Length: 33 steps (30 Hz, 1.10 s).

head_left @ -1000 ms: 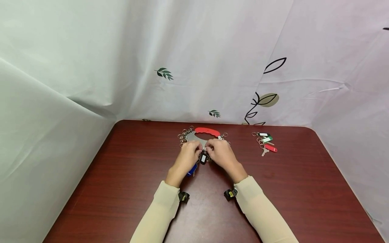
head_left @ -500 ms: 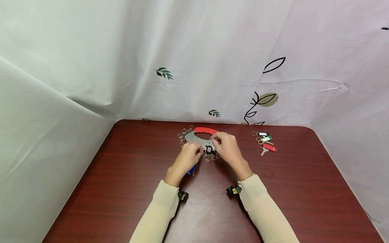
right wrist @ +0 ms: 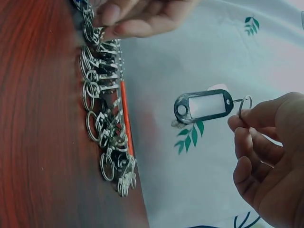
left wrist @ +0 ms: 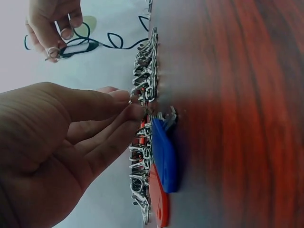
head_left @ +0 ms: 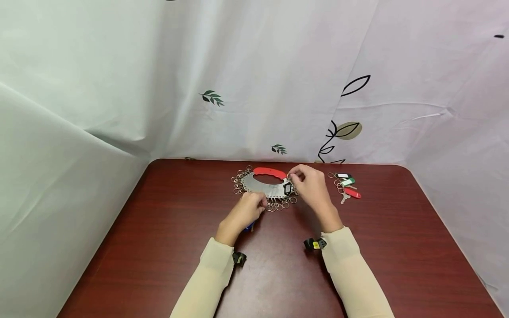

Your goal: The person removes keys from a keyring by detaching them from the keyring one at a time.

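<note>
Black plastic frames a key tag [right wrist: 207,105] that hangs beneath the fingertips of the right hand [head_left: 314,187], whose thumb and fingers pinch its split ring [right wrist: 245,108]. Holding it so probably leaves tag and ring free to swing. Lower and to its left, the left hand [head_left: 247,210] pinches a small metal piece [left wrist: 131,99] at the near edge of a grey key holder [head_left: 256,184]; whether ring or clip, I cannot tell. The holder's red handle [head_left: 270,171] lies beyond the left hand, leaving the clips [right wrist: 108,87] facing the person, presumably for easy reach. A blue tag [left wrist: 165,156] lies just under the left hand. Right of the right hand, a green tag [head_left: 348,181], a red tag [head_left: 352,193] and another black tag [head_left: 343,176] cluster, perhaps kept apart for sorting. Pale labels show, but no writing or brand is legible.
</note>
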Motion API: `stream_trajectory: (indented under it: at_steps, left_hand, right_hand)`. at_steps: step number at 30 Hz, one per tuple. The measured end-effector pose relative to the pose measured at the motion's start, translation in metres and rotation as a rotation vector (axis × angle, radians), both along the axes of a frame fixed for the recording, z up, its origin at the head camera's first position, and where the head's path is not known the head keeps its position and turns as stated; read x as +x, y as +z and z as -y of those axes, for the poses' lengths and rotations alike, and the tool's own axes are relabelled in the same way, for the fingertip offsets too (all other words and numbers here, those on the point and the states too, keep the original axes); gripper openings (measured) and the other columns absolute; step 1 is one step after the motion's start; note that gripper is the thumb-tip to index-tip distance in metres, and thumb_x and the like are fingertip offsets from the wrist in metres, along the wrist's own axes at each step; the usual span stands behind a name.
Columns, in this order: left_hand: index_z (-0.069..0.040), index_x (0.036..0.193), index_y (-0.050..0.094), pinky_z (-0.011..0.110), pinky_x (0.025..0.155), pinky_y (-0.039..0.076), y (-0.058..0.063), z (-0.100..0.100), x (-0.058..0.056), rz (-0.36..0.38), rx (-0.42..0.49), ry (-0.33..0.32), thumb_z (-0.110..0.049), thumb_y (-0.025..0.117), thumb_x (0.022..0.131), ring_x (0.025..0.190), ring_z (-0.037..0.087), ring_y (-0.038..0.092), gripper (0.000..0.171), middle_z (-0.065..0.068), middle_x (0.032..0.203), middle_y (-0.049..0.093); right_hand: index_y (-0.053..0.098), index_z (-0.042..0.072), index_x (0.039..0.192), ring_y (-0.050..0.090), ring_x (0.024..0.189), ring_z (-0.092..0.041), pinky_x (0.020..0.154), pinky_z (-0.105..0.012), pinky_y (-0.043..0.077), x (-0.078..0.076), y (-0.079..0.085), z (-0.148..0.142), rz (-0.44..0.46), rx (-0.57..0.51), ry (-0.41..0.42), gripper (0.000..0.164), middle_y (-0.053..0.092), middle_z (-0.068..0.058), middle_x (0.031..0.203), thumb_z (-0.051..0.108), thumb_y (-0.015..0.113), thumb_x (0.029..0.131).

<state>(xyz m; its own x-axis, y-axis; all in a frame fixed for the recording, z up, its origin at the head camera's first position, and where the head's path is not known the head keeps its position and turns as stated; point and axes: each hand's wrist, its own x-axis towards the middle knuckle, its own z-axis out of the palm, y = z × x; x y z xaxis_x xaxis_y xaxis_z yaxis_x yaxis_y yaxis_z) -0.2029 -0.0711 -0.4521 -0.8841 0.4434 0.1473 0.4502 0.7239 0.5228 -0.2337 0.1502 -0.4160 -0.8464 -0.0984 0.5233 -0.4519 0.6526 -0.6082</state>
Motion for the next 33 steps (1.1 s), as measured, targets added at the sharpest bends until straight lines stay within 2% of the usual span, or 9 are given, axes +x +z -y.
stream_trajectory:
  at_steps: [6, 12, 15, 21, 26, 28, 33]
  left_hand:
    - [-0.007, 0.089, 0.073, 0.033, 0.079, 0.056, 0.0, 0.0, 0.0, 0.062, -0.012, -0.037, 0.005, 0.07, 0.09, 0.085, 0.017, 0.066, 0.012, 0.003, 0.088, 0.073]
    - [-0.006, 0.091, 0.073, 0.034, 0.079, 0.057, 0.003, 0.002, 0.001, 0.022, 0.002, -0.053, 0.005, 0.066, 0.091, 0.085, 0.017, 0.067, 0.013, 0.003, 0.088, 0.074]
    - [-0.005, 0.093, 0.073, 0.035, 0.079, 0.057, 0.009, 0.007, 0.001, -0.028, 0.047, -0.022, 0.005, 0.066, 0.091, 0.083, 0.018, 0.066, 0.012, 0.004, 0.089, 0.074]
    - [-0.004, 0.101, 0.072, 0.037, 0.076, 0.055, 0.022, 0.021, 0.001, -0.112, 0.112, 0.085, -0.001, 0.072, 0.092, 0.078, 0.022, 0.062, 0.01, 0.008, 0.097, 0.074]
    - [-0.004, 0.113, 0.07, 0.041, 0.091, 0.057, 0.028, 0.032, 0.001, -0.13, 0.074, 0.113, -0.008, 0.073, 0.094, 0.099, 0.027, 0.069, 0.02, 0.011, 0.114, 0.073]
    - [-0.004, 0.117, 0.069, 0.044, 0.097, 0.056, 0.028, 0.036, 0.003, -0.135, 0.055, 0.111, -0.01, 0.072, 0.095, 0.109, 0.029, 0.068, 0.023, 0.012, 0.118, 0.072]
    - [-0.005, 0.121, 0.067, 0.046, 0.102, 0.053, 0.024, 0.049, 0.012, -0.17, 0.003, 0.104, -0.014, 0.07, 0.096, 0.116, 0.03, 0.066, 0.027, 0.013, 0.12, 0.07]
  right_hand:
    - [0.076, 0.008, 0.09, 0.061, 0.066, -0.017, 0.062, -0.031, 0.05, 0.0, 0.001, -0.006, 0.041, -0.01, -0.021, 0.007, 0.072, -0.005, 0.078, 0.005, 0.07, 0.093]
    - [0.076, 0.009, 0.092, 0.061, 0.067, -0.017, 0.063, -0.03, 0.049, 0.0, 0.002, -0.012, 0.06, -0.001, -0.02, 0.007, 0.073, -0.005, 0.079, 0.006, 0.07, 0.093]
    - [0.076, 0.009, 0.093, 0.062, 0.068, -0.018, 0.064, -0.032, 0.049, -0.001, 0.004, -0.015, 0.056, 0.011, -0.02, 0.007, 0.074, -0.006, 0.081, 0.006, 0.07, 0.094]
    - [0.076, 0.008, 0.096, 0.064, 0.073, -0.02, 0.068, -0.035, 0.051, 0.0, 0.009, -0.027, 0.043, 0.035, -0.044, 0.005, 0.075, -0.007, 0.085, 0.007, 0.07, 0.096]
    - [0.074, 0.009, 0.096, 0.066, 0.077, -0.02, 0.07, -0.033, 0.052, 0.002, 0.01, -0.045, 0.021, 0.05, -0.049, 0.004, 0.075, -0.006, 0.086, 0.008, 0.07, 0.097]
    - [0.073, 0.009, 0.097, 0.067, 0.078, -0.019, 0.07, -0.029, 0.051, 0.002, 0.011, -0.053, 0.017, 0.05, -0.041, 0.004, 0.075, -0.007, 0.087, 0.008, 0.07, 0.097]
    - [0.072, 0.01, 0.1, 0.065, 0.08, -0.01, 0.07, -0.014, 0.046, 0.004, 0.015, -0.077, 0.052, 0.053, -0.039, 0.004, 0.075, -0.006, 0.091, 0.009, 0.068, 0.099]
